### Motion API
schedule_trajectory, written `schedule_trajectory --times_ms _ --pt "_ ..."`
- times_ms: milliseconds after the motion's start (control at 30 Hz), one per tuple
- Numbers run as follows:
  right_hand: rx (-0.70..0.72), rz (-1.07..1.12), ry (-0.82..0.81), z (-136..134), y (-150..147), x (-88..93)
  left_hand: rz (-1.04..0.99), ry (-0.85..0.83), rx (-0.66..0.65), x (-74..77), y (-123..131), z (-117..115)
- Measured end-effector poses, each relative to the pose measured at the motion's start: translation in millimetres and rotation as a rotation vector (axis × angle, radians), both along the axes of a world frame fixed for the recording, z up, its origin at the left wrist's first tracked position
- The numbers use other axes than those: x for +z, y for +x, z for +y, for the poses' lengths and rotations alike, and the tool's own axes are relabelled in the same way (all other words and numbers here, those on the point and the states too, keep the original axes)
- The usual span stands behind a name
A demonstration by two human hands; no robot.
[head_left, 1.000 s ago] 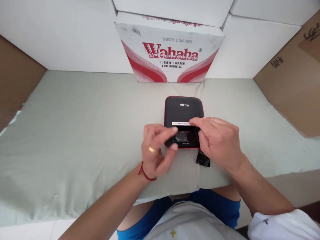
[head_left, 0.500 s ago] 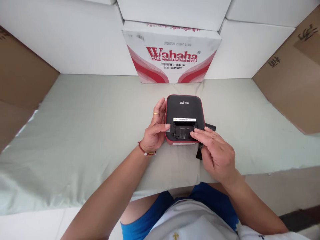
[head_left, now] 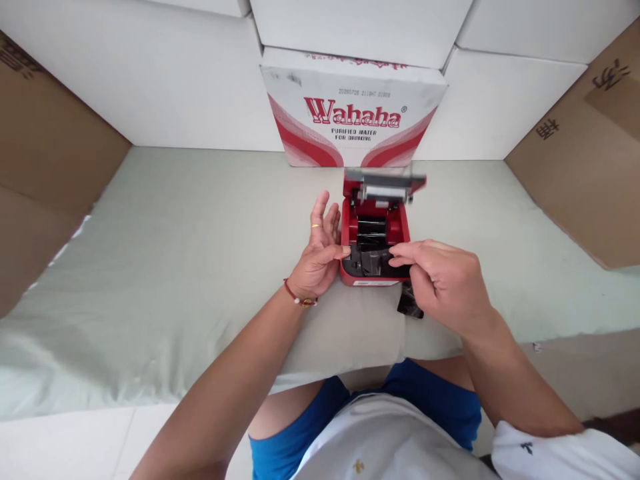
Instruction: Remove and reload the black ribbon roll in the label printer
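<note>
A small red and black label printer (head_left: 346, 223) sits on the cloth with its lid (head_left: 387, 189) raised and blurred. Inside lies a glossy black roll (head_left: 371, 227), with a black film strip (head_left: 371, 262) lying over the front edge. My left hand (head_left: 323, 257) is at the printer's left side, thumb on its front left corner, the other fingers spread. My right hand (head_left: 445, 277) is at the front right, fingers closed at the strip's right end; its thumb tip is partly hidden. A shiny black piece (head_left: 410, 301) lies below it, partly covered.
Pale green cloth (head_left: 210, 220) covers the table. Behind the printer stands a Wahaha water carton (head_left: 357, 113), with white boxes (head_left: 195, 80) stacked around it. Brown cartons stand at the left (head_left: 55, 153) and right (head_left: 585, 153). The table's front edge is close to my lap.
The printer's lid has swung up and back, exposing the red inside and black roll. My right fingers have curled more at the strip. My left thumb stays on the front corner.
</note>
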State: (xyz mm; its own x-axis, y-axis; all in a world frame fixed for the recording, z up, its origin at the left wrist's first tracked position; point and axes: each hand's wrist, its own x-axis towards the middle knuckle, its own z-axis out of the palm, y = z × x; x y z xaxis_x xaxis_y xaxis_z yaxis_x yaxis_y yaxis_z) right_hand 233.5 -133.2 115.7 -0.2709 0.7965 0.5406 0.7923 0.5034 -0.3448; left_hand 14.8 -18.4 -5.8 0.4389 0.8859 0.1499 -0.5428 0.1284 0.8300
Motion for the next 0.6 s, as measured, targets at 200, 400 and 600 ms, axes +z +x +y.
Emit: schedule_trajectory --times_ms 200,400,600 --pt "-0.184 -0.194 -0.414 39.7 -8.5 38.4 -0.015 0.023 0.014 -9.0 4.3 1.9" --pt "-0.334 -0.695 -0.709 95.1 -39.3 48.8 -0.031 -0.013 0.026 -6.6 8.0 4.1" --pt "-0.347 -0.741 -0.762 119.0 -53.4 33.1 -0.023 -0.004 0.032 -6.5 8.9 5.6"
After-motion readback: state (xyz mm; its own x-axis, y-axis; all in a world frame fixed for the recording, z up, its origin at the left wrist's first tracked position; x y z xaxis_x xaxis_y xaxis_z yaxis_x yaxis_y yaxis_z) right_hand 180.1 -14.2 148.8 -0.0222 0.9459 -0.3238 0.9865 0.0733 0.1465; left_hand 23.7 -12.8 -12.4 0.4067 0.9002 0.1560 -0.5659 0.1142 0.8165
